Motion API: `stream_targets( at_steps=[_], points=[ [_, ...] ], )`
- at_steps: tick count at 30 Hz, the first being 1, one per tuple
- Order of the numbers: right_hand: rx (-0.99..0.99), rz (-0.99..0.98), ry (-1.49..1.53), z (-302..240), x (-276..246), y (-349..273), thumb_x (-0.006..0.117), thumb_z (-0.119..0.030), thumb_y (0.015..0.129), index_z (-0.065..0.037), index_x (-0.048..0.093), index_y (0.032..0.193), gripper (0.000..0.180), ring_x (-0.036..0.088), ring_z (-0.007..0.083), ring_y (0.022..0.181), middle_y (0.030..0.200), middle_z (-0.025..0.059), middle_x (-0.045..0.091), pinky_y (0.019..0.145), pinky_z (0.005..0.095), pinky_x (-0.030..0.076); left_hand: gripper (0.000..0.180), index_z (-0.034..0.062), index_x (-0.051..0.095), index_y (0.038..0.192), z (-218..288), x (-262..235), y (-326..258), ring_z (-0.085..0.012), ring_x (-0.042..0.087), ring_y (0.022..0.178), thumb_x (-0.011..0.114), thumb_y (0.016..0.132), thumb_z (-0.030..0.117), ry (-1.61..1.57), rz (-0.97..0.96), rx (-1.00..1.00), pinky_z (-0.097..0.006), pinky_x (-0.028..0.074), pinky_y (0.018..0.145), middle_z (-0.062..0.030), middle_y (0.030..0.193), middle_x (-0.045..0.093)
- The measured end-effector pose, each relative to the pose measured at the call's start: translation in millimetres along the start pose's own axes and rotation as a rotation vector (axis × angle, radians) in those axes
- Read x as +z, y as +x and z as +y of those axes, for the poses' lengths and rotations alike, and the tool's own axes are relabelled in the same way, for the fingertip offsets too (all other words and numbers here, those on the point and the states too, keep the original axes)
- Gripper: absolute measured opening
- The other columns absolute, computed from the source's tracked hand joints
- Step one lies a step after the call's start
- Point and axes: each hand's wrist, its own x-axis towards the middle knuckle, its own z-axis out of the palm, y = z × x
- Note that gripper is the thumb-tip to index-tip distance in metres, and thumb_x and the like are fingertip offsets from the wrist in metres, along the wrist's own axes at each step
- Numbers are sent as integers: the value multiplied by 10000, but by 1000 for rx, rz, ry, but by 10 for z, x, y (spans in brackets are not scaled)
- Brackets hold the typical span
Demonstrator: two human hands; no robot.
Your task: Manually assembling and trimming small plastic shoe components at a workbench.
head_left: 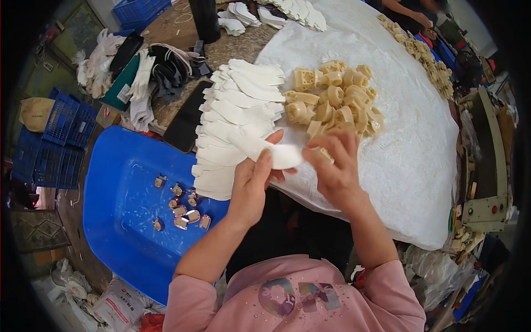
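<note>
My left hand is closed on a thin white curved piece, thumb on top and fingers beneath. At the right end of that piece, my right hand pinches with thumb and fingers, slightly blurred. A beige bit shows by its fingers; I cannot tell whether it is held. Left of my hands, many more white curved pieces lie overlapped in a long stack. Beyond my right hand is a heap of beige, curved, hollow plastic parts on a white sheet covering the table.
To my left stands a blue tub with several small shiny copper-coloured parts. A dark flat tray lies beside the stack. Behind are a dark post and gloves. At far right, another person's hand shows near more beige parts.
</note>
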Motion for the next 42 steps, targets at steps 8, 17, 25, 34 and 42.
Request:
stream_targets(
  at_steps=[8, 17, 25, 34, 42],
  points=[
    [536, 35, 127, 262, 111, -529, 656, -23, 637, -9, 587, 931, 302, 490, 336, 972, 1015, 146, 540, 834, 404, 429, 395, -37, 434, 1268, -236, 214, -31, -88, 474, 595, 407, 975, 226, -399, 73, -177, -214, 352, 486, -60, 734, 549],
    [626, -112, 130, 247, -59, -674, 562, 83, 647, -45, 594, 1036, 411, 535, 310, 941, 990, 131, 550, 793, 374, 466, 362, -55, 403, 1270, -287, 257, -157, -121, 511, 677, 384, 974, 153, -355, 83, -181, -254, 414, 582, -102, 803, 573],
    [580, 59, 313, 229, -95, -890, 530, 138, 648, -51, 581, 1074, 469, 576, 316, 837, 960, 137, 567, 753, 337, 481, 413, -73, 417, 1254, -376, 250, -199, -157, 531, 749, 353, 983, 232, -359, 5, -175, -281, 412, 607, -131, 928, 579],
    [334, 380, 742, -284, -261, -617, 622, 74, 747, -37, 538, 1089, 369, 591, 279, 863, 995, 155, 592, 708, 326, 495, 376, -98, 467, 1204, -274, 619, -305, -155, 566, 967, 388, 982, 195, -382, 103, -165, -280, 462, 866, -132, 1108, 566],
    [194, 474, 549, -294, -96, -676, 593, 138, 652, -67, 555, 1095, 489, 567, 302, 876, 998, 122, 590, 724, 368, 472, 416, -122, 455, 1194, -202, 612, -395, -173, 565, 1023, 366, 985, 225, -341, -45, -147, -309, 460, 885, -158, 1139, 558]
  ],
)
